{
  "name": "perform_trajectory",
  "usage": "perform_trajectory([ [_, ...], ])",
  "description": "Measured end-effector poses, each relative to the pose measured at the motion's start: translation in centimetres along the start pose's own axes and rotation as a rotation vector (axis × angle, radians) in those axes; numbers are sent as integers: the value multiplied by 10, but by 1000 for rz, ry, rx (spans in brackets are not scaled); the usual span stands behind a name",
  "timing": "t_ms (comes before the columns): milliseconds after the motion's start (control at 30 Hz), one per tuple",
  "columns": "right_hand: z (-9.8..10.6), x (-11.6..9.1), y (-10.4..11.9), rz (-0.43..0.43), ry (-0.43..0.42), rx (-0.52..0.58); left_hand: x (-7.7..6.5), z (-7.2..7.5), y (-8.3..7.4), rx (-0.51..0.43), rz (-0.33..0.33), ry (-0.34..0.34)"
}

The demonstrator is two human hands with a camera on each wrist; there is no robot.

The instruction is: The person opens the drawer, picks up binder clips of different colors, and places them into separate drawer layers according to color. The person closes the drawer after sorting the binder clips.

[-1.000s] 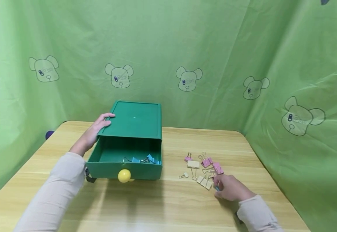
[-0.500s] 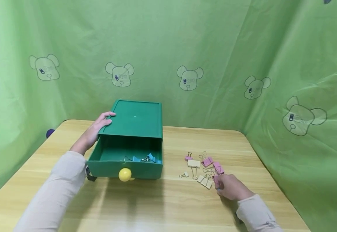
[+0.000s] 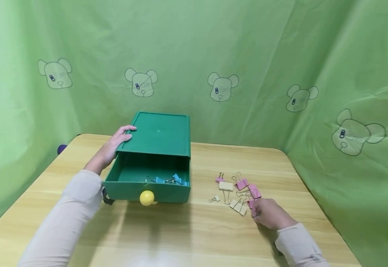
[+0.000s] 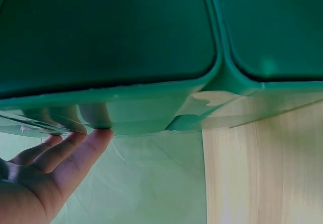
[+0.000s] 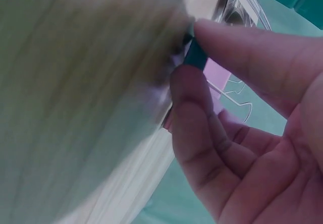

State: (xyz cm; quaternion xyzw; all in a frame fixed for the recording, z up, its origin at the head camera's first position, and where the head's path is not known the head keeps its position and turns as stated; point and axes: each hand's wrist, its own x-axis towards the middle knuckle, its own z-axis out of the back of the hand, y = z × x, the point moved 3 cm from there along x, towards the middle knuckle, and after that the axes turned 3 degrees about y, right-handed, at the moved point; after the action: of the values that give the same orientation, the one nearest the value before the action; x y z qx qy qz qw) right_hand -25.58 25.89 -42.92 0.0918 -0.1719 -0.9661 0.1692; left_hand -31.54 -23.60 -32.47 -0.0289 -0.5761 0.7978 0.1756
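My left hand (image 3: 111,148) rests against the left side of a green drawer box (image 3: 158,133); in the left wrist view its extended fingers (image 4: 83,158) touch the box. The drawer (image 3: 120,191) is pulled out, with a yellow knob (image 3: 146,198) in front. Blue binder clips (image 3: 177,180) lie in its right part. My right hand (image 3: 272,214) is low over the table at the near end of a group of clips. In the right wrist view, its thumb and forefinger pinch a small blue binder clip (image 5: 196,55), with a pink clip (image 5: 217,72) behind.
Pink binder clips (image 3: 241,184) and cream binder clips (image 3: 225,186) lie spread on the wooden table (image 3: 214,237), right of the drawer. A small cream clip (image 3: 217,198) lies nearest the drawer. A green curtain (image 3: 194,44) encloses the table's back and sides.
The head view has shifted slightly. My right hand stays among the clips, its fingers now covering most of the blue clip that showed earlier. The left hand keeps its place on the box.
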Motion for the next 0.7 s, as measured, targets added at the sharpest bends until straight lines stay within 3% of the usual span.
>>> perform_trajectory([
  [400,3,-2,2,43,-21,-27,1,-2,-1,-3,1,0],
  [700,9,-3,5,39,-41,25,-1,-1,-2,-4,16,4],
])
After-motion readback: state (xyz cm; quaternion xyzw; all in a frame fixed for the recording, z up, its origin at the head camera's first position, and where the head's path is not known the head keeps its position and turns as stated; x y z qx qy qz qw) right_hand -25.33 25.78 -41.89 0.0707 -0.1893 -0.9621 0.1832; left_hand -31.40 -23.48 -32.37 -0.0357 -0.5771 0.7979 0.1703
